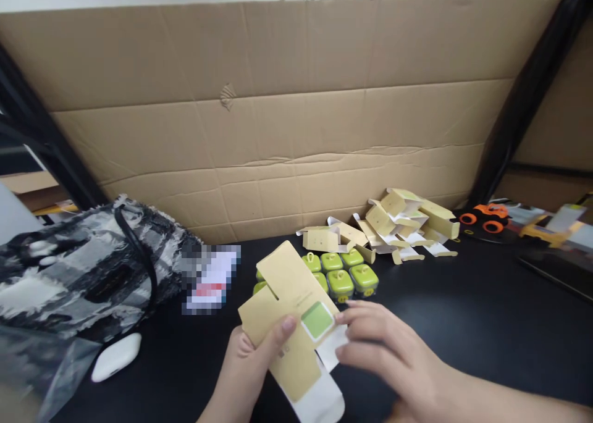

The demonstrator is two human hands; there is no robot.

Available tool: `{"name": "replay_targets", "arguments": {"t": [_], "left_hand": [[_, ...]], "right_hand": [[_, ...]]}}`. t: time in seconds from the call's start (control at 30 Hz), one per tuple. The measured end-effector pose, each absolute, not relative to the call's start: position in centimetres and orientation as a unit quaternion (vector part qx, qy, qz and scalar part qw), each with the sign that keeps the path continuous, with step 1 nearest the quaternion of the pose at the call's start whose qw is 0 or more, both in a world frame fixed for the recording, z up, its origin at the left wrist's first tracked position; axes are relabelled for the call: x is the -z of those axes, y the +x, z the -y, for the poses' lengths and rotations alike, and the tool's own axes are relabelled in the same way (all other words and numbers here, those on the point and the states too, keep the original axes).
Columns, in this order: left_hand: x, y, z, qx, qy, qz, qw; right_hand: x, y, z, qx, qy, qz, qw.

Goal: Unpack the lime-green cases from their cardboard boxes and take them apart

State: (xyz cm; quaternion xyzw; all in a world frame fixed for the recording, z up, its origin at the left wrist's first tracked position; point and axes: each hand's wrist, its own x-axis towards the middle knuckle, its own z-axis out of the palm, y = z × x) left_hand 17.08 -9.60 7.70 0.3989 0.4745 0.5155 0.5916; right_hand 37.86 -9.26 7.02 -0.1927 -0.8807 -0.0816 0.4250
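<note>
My left hand (259,355) grips a flat, unfolded small carton (291,293), its thumb pressed on the front face. The carton is tan outside with a green square window or print, and has white inner flaps at its lower end. At the carton's right edge, the fingertips of my right hand (389,343) are bent around a white side flap (332,347). Just behind the carton stand several small clear containers with green lids (340,281) in rows, some partly hidden by it.
Several opened tan cartons (398,219) lie heaped at the back right, near an orange toy truck (486,218). On the left are a black-and-grey frayed bag (92,262), a white earbud-like case (117,356) and a blurred-out packet (213,281). A cardboard wall (278,126) closes the back.
</note>
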Motion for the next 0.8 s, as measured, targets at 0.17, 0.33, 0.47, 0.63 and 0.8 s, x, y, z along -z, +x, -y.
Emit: {"name": "replay_targets", "arguments": {"t": [0.17, 0.33, 0.47, 0.63, 0.8], "left_hand": [[-6.7, 17.7, 10.1, -0.527, 0.443, -0.453, 0.566], [-6.1, 17.3, 9.8, -0.511, 0.421, -0.418, 0.622], [-5.3, 16.9, 8.9, -0.542, 0.42, -0.392, 0.613], [-3.2, 17.0, 8.3, -0.488, 0.519, -0.305, 0.632], [-1.8, 16.4, 8.7, -0.363, 0.661, -0.264, 0.601]], "right_hand": [[-7.0, 37.0, 9.3, -0.108, -0.317, 0.828, 0.451], [-8.8, 36.3, 7.9, -0.146, -0.344, 0.841, 0.392], [-11.7, 35.6, 3.6, -0.198, -0.312, 0.843, 0.391], [-15.0, 34.1, -6.4, -0.176, -0.331, 0.847, 0.378], [-13.5, 32.7, -13.3, -0.16, -0.375, 0.868, 0.283]]}}
